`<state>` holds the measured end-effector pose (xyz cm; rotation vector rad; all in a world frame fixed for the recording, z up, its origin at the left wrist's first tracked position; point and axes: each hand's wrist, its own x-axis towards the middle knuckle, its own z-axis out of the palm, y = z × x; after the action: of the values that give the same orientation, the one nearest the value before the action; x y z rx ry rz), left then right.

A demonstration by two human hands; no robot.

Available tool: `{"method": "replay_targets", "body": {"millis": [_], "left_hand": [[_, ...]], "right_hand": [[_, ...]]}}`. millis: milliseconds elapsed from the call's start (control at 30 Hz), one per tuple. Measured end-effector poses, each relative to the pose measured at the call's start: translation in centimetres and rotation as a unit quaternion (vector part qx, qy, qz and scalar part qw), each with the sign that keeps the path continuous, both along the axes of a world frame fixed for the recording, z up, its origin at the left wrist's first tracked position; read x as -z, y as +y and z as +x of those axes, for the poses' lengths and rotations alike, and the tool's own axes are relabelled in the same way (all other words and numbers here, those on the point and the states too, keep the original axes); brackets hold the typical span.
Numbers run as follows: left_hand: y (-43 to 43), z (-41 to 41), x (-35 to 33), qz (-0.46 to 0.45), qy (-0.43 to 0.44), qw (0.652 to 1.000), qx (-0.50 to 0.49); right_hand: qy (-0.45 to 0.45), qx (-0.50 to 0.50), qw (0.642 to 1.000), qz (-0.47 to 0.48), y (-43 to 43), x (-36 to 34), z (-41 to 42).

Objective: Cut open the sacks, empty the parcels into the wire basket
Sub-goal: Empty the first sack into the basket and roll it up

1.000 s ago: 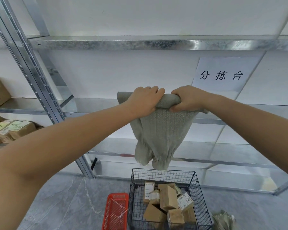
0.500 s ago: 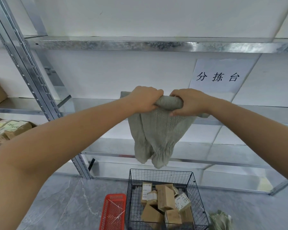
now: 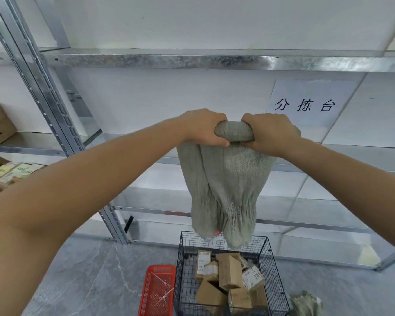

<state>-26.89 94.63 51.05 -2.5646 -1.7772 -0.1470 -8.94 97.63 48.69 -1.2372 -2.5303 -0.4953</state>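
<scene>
A limp grey-green woven sack [image 3: 226, 185] hangs at arm's length, mouth downward, over the black wire basket [image 3: 185, 258]. My left hand [image 3: 203, 127] and my right hand [image 3: 269, 133] both grip its bunched top end, close together. The sack's lower edge hangs just above the basket's far rim, with a bit of red showing at the hem. Several brown cardboard parcels [image 3: 228, 272] with white labels lie piled inside the basket.
A red plastic basket [image 3: 157, 290] stands on the grey floor left of the wire basket. Another crumpled sack [image 3: 306, 304] lies to its right. Metal shelving [image 3: 192, 60] fills the background, with boxes [image 3: 9, 172] on the left shelves and a paper sign [image 3: 306, 103].
The sack has sunk a little and hangs lower toward the basket's rim; my hands have shifted slightly right and closer together on its top.
</scene>
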Motion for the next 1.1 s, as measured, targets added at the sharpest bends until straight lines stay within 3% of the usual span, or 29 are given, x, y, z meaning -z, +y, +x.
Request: {"method": "replay_targets", "body": {"millis": [100, 167, 233, 333, 467, 567, 700, 800, 900, 1000, 1100], "left_hand": [[0.5, -0.2, -0.6, -0.052, -0.011, 0.999, 0.005], [0.5, -0.1, 0.0, -0.024, -0.020, 1.000, 0.002], [0.6, 0.0, 0.8, 0.038, 0.010, 0.999, -0.007], [0.7, 0.1, 1.9, 0.154, 0.079, 0.985, 0.004], [0.7, -0.1, 2.8, 0.245, 0.117, 0.962, 0.019], [0.6, -0.4, 3.2, 0.187, 0.104, 0.977, 0.004], [0.5, -0.8, 2.2, 0.003, 0.018, 1.000, -0.002], [0.8, -1.0, 0.5, -0.131, -0.046, 0.990, -0.015], [1.3, -1.3, 0.1, -0.210, -0.055, 0.976, -0.032], [1.6, -1.5, 1.0, -0.173, -0.047, 0.983, -0.034], [1.1, -1.1, 2.2, -0.026, 0.015, 0.999, -0.028]], "right_hand": [[0.005, -0.010, 0.999, 0.033, -0.1, 0.9, 0.1], [0.005, -0.014, 1.000, 0.022, 0.0, 1.0, 0.2], [-0.002, -0.019, 0.997, -0.071, 0.3, 0.5, 0.4], [-0.004, -0.033, 0.963, -0.266, 0.8, -0.9, 0.5], [-0.018, -0.030, 0.954, -0.296, 1.7, -1.6, 0.1], [-0.016, -0.040, 0.965, -0.258, 1.8, -1.0, -0.2], [-0.027, -0.042, 0.992, -0.115, 1.5, 0.2, -0.5], [-0.010, -0.038, 0.999, -0.026, 1.2, 1.0, -0.5], [0.000, -0.043, 0.999, 0.007, 0.8, 1.9, -0.7], [-0.008, -0.036, 0.999, -0.032, 0.7, 2.2, -0.9], [-0.035, -0.031, 0.984, -0.175, 0.9, 1.5, -0.9]]}}
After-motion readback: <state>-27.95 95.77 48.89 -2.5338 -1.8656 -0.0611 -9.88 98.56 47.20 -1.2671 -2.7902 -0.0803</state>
